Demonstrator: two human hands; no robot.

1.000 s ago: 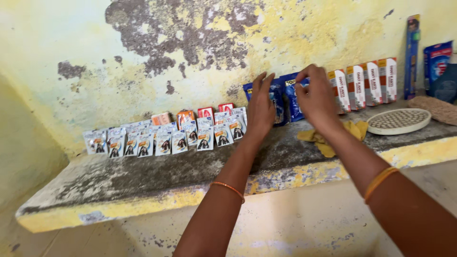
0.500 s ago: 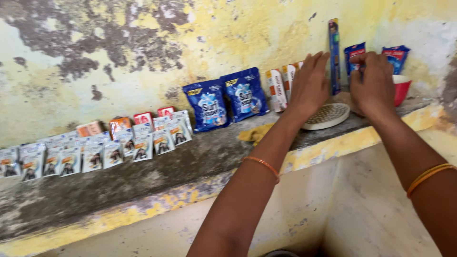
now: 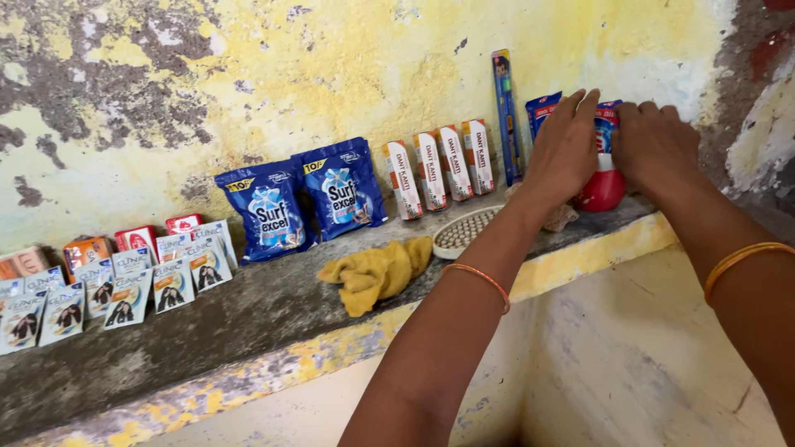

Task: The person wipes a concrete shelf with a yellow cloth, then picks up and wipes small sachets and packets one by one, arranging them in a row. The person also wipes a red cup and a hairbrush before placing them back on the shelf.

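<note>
At the right end of a concrete shelf (image 3: pixel 248 327), both my hands reach to a red bowl (image 3: pixel 603 192) by the wall. My left hand (image 3: pixel 567 145) lies with straight fingers against a blue packet (image 3: pixel 542 109) standing behind the bowl. My right hand (image 3: pixel 654 147) curls over a blue-and-red packet (image 3: pixel 607 126) that stands in the bowl between my two hands. Orange bangles ring both wrists. My hands hide the lower parts of the packets.
Along the peeling yellow wall stand two blue detergent pouches (image 3: pixel 269 211), several white-and-orange boxes (image 3: pixel 439 165) and a packaged toothbrush (image 3: pixel 503 116). A yellow cloth (image 3: pixel 377 269) and a white perforated dish (image 3: pixel 464 232) lie on the shelf. Several small sachets (image 3: pixel 124 290) stand at the left.
My view and both hands have shifted right along the shelf, from the blue pouches and boxes to the red bowl, where they now rest on the packets.
</note>
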